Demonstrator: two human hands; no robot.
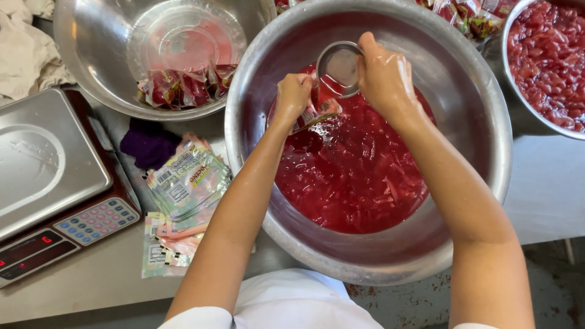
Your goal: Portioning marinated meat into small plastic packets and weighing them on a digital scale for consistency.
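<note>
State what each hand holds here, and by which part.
Left hand grips a small pouch by its upper end, over the red mix in the big bowl. Right hand holds a metal cup by its rim side, tipped toward the pouch.

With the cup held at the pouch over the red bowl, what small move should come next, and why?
Probably tip the metal cup a little more: the right hand holds it at the mouth of the pouch, which the left hand grips over the big steel bowl.

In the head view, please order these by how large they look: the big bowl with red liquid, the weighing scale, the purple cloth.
1. big bowl
2. weighing scale, partly cut off by the frame
3. purple cloth
</note>
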